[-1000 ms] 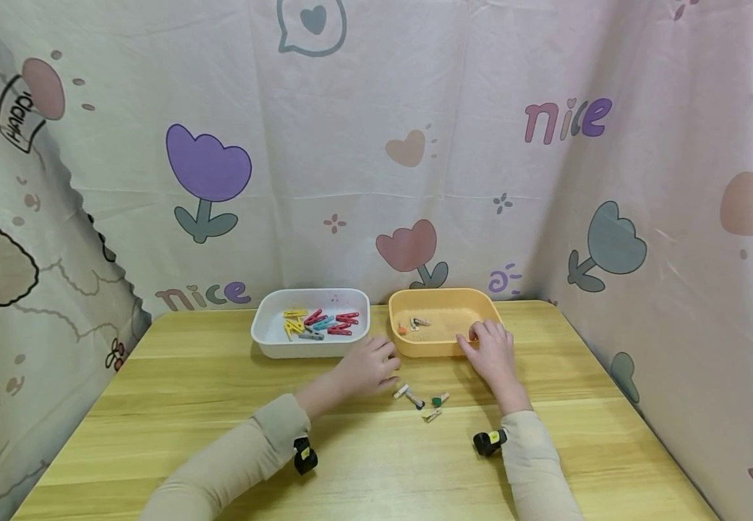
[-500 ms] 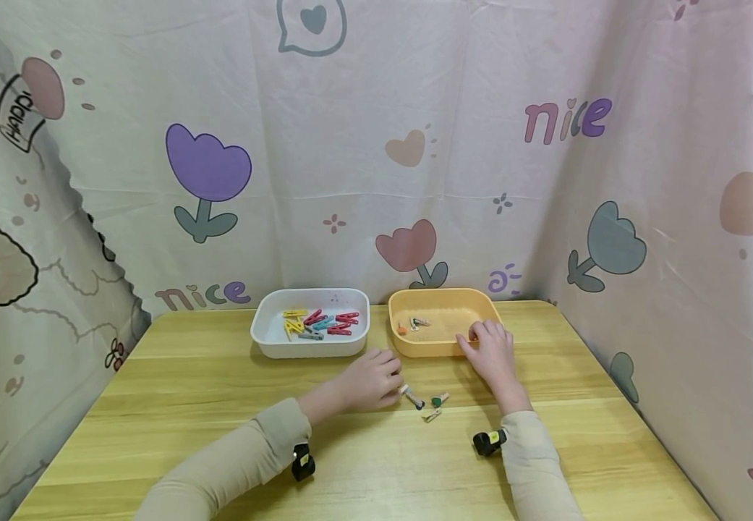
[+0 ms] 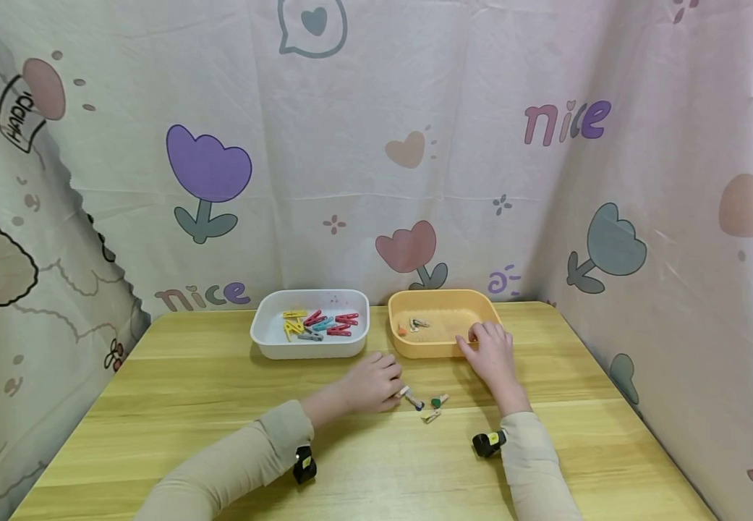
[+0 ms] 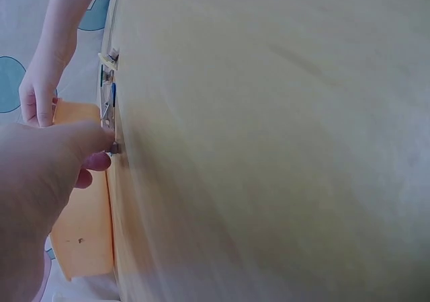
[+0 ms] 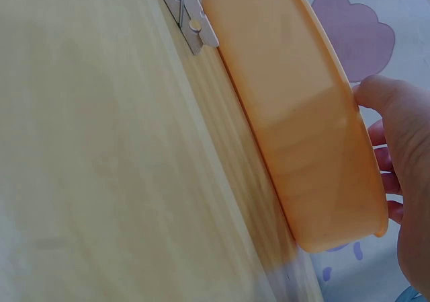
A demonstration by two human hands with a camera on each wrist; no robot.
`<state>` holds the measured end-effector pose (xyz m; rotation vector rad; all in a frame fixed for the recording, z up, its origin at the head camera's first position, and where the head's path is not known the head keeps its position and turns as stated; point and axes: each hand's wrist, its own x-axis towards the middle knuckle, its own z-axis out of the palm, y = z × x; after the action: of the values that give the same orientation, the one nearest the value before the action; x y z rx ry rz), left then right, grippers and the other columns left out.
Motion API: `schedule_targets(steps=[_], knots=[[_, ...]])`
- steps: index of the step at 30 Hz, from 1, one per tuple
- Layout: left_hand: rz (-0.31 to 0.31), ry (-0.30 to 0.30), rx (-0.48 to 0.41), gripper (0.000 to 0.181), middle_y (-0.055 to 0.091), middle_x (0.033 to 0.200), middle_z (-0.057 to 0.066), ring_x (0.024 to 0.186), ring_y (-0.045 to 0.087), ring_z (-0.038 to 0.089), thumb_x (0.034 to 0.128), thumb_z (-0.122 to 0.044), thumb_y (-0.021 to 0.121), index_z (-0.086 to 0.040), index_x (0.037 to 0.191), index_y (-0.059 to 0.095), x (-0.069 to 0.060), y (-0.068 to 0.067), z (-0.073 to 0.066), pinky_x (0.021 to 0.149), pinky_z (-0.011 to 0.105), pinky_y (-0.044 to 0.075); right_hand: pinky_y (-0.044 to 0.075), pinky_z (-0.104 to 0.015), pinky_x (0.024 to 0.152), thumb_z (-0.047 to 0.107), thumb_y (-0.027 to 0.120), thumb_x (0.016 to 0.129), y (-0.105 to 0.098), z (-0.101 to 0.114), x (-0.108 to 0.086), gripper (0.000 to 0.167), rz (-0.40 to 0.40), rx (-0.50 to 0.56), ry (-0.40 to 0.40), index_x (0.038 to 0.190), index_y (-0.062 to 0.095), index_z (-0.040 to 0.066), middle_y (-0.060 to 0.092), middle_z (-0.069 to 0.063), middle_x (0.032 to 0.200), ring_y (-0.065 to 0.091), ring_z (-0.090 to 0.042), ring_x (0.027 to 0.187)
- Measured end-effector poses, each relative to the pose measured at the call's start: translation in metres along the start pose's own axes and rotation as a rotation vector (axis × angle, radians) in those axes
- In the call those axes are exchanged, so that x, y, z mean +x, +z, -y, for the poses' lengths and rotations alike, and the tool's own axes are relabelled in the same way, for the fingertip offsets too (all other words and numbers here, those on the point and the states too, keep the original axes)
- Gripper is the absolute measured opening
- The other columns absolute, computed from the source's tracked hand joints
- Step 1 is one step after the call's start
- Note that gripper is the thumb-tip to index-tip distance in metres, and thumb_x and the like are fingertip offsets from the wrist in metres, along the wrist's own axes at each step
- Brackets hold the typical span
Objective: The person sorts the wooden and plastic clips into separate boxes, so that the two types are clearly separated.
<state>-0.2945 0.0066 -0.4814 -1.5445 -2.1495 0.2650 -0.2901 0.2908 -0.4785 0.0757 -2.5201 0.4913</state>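
My left hand (image 3: 372, 382) is low over the table in front of the two bins. Its thumb and fingers pinch a small wooden clothespin (image 4: 114, 147), mostly hidden by the fingertips. Just right of those fingertips lie more small clothespins: one with a dark blue end (image 3: 417, 401), one with a green decoration (image 3: 440, 399) and a pale one (image 3: 431, 416). My right hand (image 3: 493, 351) grips the front rim of the yellow bin (image 3: 431, 350), thumb outside and fingers over the inner side. A few small clothespins (image 3: 419, 323) and an orange piece (image 3: 401, 331) lie in that bin.
Left of the yellow bin stands a white bin (image 3: 307, 350) holding several red, yellow, blue and grey plastic clothespins (image 3: 340, 329). Both bins sit at the far edge of the wooden table (image 3: 376, 463), against a printed curtain (image 3: 324, 145).
My left hand has come down and toward me from beside the white bin to the nearest small clothespin, and its fingers have closed there. My right hand has stayed on the yellow bin's rim.
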Motion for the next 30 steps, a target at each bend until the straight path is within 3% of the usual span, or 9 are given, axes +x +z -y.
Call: schedule_targets(steps=[6,15,30], knots=[[-0.027,-0.001,-0.004,0.020,0.062,0.092,-0.009,0.089,0.051,0.014,0.0892,-0.042,0.062,-0.025,0.090,0.071,0.000,0.001,0.000,0.074,0.027,0.037,0.031,-0.044,0.079,0.034,0.070,0.087,0.000,0.000,-0.001,0.029,0.001,-0.002,0.002,0.080,0.052,0.012,0.050,-0.005,0.081,0.042,-0.026,0.081],[0.007,-0.028,-0.020,0.021,0.064,0.096,-0.006,0.093,0.052,0.014,0.0907,-0.041,0.061,-0.023,0.090,0.071,0.002,-0.007,0.003,0.076,0.027,0.040,0.031,-0.044,0.079,0.033,0.070,0.087,-0.001,0.001,0.000,0.029,0.004,0.014,0.006,0.080,0.053,0.011,0.049,-0.006,0.081,0.043,-0.027,0.081],[0.010,-0.080,0.004,0.020,0.067,0.101,-0.004,0.093,0.052,0.016,0.0921,-0.037,0.061,-0.020,0.094,0.072,0.008,-0.021,0.019,0.076,0.028,0.040,0.031,-0.044,0.079,0.033,0.069,0.087,-0.001,0.000,0.000,0.028,0.005,0.017,0.008,0.081,0.053,0.010,0.049,-0.006,0.082,0.042,-0.027,0.081]])
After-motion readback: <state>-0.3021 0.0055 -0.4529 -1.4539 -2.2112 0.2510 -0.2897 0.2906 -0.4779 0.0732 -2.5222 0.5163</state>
